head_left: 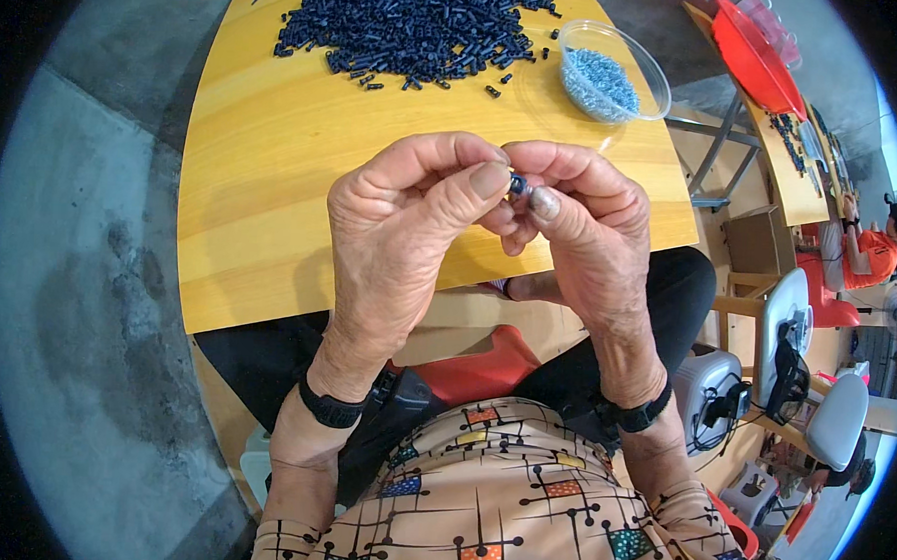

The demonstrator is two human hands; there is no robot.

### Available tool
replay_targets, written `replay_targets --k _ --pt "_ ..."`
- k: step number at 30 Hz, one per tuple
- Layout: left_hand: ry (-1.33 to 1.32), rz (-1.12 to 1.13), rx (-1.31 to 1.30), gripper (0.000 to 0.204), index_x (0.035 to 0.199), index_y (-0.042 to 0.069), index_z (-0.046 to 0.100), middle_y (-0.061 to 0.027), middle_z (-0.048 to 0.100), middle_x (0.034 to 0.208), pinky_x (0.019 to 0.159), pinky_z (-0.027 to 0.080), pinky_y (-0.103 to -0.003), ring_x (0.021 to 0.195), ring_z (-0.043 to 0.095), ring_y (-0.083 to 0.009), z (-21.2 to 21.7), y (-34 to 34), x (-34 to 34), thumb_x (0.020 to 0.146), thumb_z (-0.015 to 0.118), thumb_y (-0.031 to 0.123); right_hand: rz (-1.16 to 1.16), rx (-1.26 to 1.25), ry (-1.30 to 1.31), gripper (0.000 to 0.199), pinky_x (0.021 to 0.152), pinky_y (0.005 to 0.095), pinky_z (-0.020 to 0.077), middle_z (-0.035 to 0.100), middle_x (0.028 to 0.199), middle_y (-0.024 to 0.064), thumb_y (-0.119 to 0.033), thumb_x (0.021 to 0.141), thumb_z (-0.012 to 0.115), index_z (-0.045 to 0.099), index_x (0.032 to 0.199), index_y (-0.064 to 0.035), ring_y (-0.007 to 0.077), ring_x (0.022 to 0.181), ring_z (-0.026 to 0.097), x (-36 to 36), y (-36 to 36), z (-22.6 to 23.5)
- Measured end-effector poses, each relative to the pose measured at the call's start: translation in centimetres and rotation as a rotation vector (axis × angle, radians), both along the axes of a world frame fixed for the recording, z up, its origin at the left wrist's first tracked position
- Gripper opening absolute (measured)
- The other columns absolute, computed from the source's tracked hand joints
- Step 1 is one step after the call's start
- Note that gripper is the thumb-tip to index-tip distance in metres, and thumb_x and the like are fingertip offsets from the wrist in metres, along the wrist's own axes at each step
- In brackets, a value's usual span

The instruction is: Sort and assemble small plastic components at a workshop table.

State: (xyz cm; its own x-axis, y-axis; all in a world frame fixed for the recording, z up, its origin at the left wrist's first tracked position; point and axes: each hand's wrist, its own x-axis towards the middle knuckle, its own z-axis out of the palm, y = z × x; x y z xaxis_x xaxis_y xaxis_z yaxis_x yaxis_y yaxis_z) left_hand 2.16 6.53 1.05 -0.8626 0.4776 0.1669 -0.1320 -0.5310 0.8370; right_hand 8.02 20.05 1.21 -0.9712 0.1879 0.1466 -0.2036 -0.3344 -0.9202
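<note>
Both hands meet above the near part of the yellow table, thumbs and fingers pinched together. Between the fingertips shows a small dark plastic piece (517, 184), mostly covered. My left hand (412, 198) is closed on it from the left. From the other side my right hand (587, 211) pinches at its end, where a tiny silvery bit shows beside the thumb; its kind is too small to make out. At the far side lies a large heap of dark plastic pieces (410, 23). Right of the heap, a clear round tub (649, 79) holds many tiny silvery-blue pieces (599, 84).
The yellow table (263, 172) ends just before my lap. A few loose dark pieces (492, 92) lie at the heap's edge. To the right are a second table (798, 190) with a red basin (754, 53), a cardboard box (755, 240), chairs, and a person in orange (875, 261).
</note>
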Motion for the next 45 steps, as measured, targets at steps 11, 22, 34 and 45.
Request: replay_targets --k 11,22,34,45 --pt "0.005 -0.008 -0.016 0.014 0.093 -0.002 0.060 -0.0097 0.063 0.083 0.061 0.053 -0.023 0.067 0.061 -0.0138 -0.2 0.1 0.1 0.081 0.062 0.006 -0.029 0.006 -0.014 0.025 0.059 0.0200 0.0486 0.063 0.080 0.0070 -0.005 0.081 0.062 0.060 0.104 0.0028 0.0098 0.064 0.058 0.1 -0.1 -0.2" --pt "0.062 0.020 -0.013 0.013 0.092 -0.003 0.060 -0.0100 0.063 0.083 0.061 0.053 -0.024 0.067 0.061 -0.0137 0.0 0.1 0.5 0.080 0.062 0.003 -0.008 -0.003 -0.016 0.023 0.060 0.0207 0.0496 0.064 0.081 0.0077 -0.003 0.080 0.062 0.061 0.102 0.0027 0.0100 0.065 0.058 0.3 0.3 -0.3" --pt "0.101 0.092 -0.032 0.013 0.090 -0.004 0.061 -0.0100 0.063 0.080 0.060 0.053 -0.024 0.064 0.061 -0.0145 -0.7 0.4 0.7 0.079 0.063 0.003 -0.100 0.178 -0.070 0.017 0.057 0.0196 0.0498 0.065 0.079 0.0081 0.001 0.079 0.062 0.063 0.096 0.0031 0.0098 0.064 0.059 0.5 -0.1 0.5" --pt "-0.217 0.108 0.099 0.012 0.091 -0.003 0.061 -0.0102 0.064 0.082 0.069 0.055 -0.026 0.070 0.063 -0.0147 -1.3 0.6 -0.1 0.080 0.063 0.002 -0.232 0.351 0.010 0.014 0.059 0.0190 0.0482 0.064 0.076 0.0058 -0.001 0.078 0.064 0.064 0.092 0.0013 0.0077 0.067 0.058 -0.5 -0.8 0.6"
